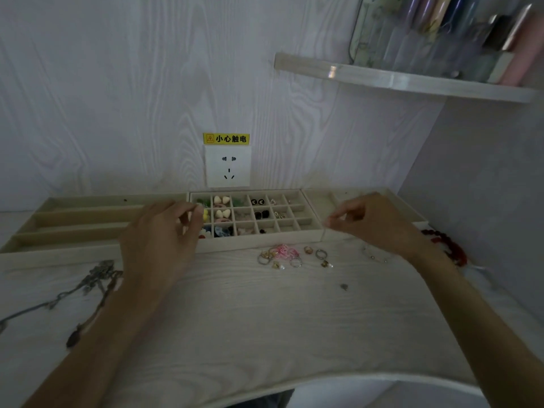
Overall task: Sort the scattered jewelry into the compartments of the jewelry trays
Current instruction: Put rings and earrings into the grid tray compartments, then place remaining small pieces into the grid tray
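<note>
Head view: both hands hover over the trays [265,242]. Left hand [159,240] fingers curl loosely, holding nothing; right hand [374,222] pinches a thin chain [324,232].

Two bare hands, left hand [159,237] and right hand [374,222], each with long, slim fingers [343,214] and knuckles softly creased; fingertips too blurred for nail detail. Behind them two bare forearms, left forearm [97,343] and right forearm [471,319], slender and uncovered right to the frame's edge, smooth in outline, dim in the low light. Wrists narrow, uncovered like the rest. At the bottom edge, below the table's rim, a small patch of dark blue cloth [265,400], folded and denim-like, of a garment whose kind cannot be told
</note>
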